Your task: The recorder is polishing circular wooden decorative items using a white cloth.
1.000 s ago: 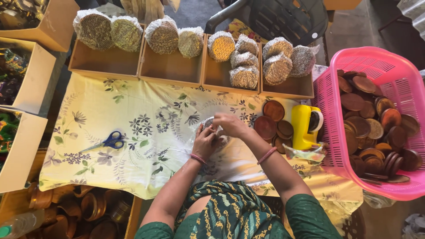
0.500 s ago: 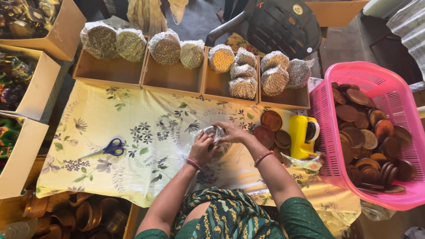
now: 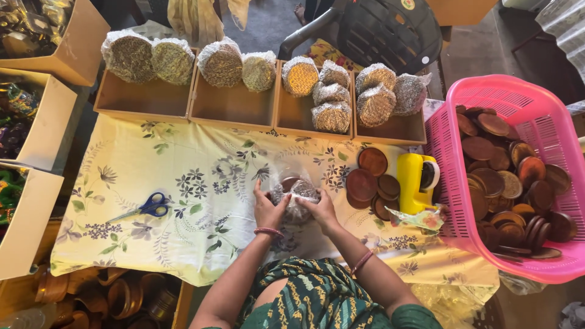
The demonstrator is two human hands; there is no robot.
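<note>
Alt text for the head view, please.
Both hands, left hand and right hand, clasp a clear-wrapped bundle on a floral tablecloth; blue scissors lie left, brown discs, a yellow tape dispenser and a pink basket right.

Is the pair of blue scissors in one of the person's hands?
No, the blue scissors lie on the flowered cloth, apart from both hands, which hold a plastic-wrapped bundle.

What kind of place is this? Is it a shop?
Probably a small home workshop or stall for packing goods. Wrapped bundles line open wooden trays, a pink basket holds brown discs, and both hands wrap another bundle.
</note>
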